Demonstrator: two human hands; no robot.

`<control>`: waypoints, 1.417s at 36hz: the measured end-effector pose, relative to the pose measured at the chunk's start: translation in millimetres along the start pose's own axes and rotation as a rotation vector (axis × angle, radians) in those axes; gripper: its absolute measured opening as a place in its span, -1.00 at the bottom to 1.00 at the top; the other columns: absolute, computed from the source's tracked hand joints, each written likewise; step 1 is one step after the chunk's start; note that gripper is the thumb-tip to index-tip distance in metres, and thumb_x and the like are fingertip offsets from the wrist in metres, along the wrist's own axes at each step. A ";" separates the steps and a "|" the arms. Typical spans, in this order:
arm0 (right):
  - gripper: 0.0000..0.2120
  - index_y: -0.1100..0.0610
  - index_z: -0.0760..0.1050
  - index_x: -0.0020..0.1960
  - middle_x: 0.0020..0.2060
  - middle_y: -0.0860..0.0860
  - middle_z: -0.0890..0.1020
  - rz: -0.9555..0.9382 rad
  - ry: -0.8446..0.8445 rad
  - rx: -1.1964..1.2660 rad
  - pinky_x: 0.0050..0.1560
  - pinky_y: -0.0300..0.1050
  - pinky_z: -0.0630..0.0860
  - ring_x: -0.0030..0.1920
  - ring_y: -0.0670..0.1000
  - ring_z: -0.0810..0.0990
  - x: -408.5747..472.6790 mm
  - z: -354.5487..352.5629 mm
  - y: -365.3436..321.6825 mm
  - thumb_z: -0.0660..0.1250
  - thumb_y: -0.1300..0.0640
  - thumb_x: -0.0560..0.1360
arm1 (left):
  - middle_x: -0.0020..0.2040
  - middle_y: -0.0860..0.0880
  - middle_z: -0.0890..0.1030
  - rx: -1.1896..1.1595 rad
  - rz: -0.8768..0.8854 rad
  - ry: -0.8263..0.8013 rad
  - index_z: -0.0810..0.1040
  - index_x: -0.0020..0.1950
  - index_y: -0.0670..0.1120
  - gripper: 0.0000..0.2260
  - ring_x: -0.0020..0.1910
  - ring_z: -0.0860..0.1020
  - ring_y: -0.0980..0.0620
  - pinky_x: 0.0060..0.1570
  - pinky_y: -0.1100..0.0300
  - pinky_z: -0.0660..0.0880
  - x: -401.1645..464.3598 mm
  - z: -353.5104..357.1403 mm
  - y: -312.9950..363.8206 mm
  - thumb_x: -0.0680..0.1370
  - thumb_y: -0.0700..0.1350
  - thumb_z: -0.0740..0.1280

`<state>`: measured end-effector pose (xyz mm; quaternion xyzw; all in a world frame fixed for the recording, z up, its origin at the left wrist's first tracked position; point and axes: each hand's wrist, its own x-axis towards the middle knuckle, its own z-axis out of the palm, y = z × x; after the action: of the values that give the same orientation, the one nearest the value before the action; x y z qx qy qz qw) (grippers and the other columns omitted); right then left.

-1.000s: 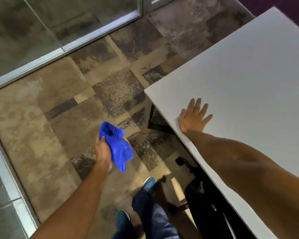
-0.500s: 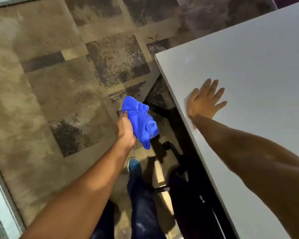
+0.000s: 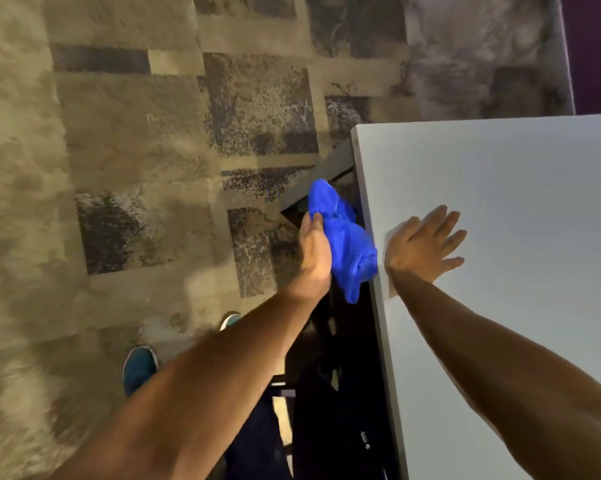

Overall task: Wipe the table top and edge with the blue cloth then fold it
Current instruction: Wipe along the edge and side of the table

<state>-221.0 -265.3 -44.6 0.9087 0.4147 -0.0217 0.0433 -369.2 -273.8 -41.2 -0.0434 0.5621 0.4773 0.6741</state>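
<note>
A bunched blue cloth (image 3: 344, 244) is gripped in my left hand (image 3: 314, 247) and held against the left side edge of the white table (image 3: 517, 306). The cloth touches the edge just below the table's far left corner. My right hand (image 3: 423, 245) lies flat on the table top with fingers spread, close to that same edge and right beside the cloth.
Patchy brown and grey carpet (image 3: 136, 150) covers the floor to the left. Dark table legs and frame (image 3: 326, 341) stand under the edge. My shoes (image 3: 140, 368) are on the carpet below. A purple wall (image 3: 593, 46) is at top right.
My left hand has carried the cloth rightward from open air to the table's side edge. The view has shifted and my right hand has stayed flat on the top.
</note>
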 end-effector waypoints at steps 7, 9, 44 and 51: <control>-0.32 0.04 -0.02 0.62 0.62 0.03 0.05 0.021 0.000 0.030 0.45 0.43 0.07 0.60 0.20 0.00 3.0 3.0 3.0 -0.29 -0.17 0.56 | 0.59 0.01 0.17 0.493 0.080 -0.323 0.09 0.60 -0.06 -0.32 0.54 0.13 0.16 0.41 0.36 0.01 -27.7 7.7 -46.6 0.58 0.29 -0.03; -0.33 0.05 0.01 0.62 0.62 0.04 0.07 0.021 0.013 0.031 0.44 0.44 0.09 0.60 0.21 0.02 1.9 3.1 2.8 -0.28 -0.17 0.57 | 0.62 -0.07 0.07 0.533 0.067 -0.329 0.01 0.61 -0.05 -0.24 0.59 0.04 -0.05 0.48 0.13 0.00 -32.3 12.0 -56.0 0.51 0.33 -0.08; -0.35 0.07 -0.06 0.63 0.63 0.04 -0.02 -0.013 -0.025 0.069 0.47 0.43 -0.01 0.61 0.21 -0.06 -2.5 -4.3 1.7 -0.27 -0.17 0.61 | 0.22 -0.29 0.39 0.769 0.562 0.151 0.37 0.23 -0.29 -0.73 0.18 0.39 -0.29 0.21 -0.10 0.27 55.5 104.5 27.3 0.63 -0.12 0.19; -0.33 0.06 -0.08 0.64 0.63 0.04 -0.04 -0.019 -0.025 0.060 0.50 0.40 -0.05 0.61 0.20 -0.09 -2.7 -3.8 2.9 -0.28 -0.21 0.60 | 0.35 -0.14 0.41 0.988 0.669 0.064 0.35 0.33 -0.16 -0.71 0.34 0.38 -0.13 0.32 0.09 0.22 103.9 127.2 79.2 0.66 -0.07 0.10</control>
<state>-220.5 -268.9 -40.4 0.9052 0.4219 -0.0459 0.0211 -341.9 -93.5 -40.1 0.4403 0.7207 0.3441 0.4102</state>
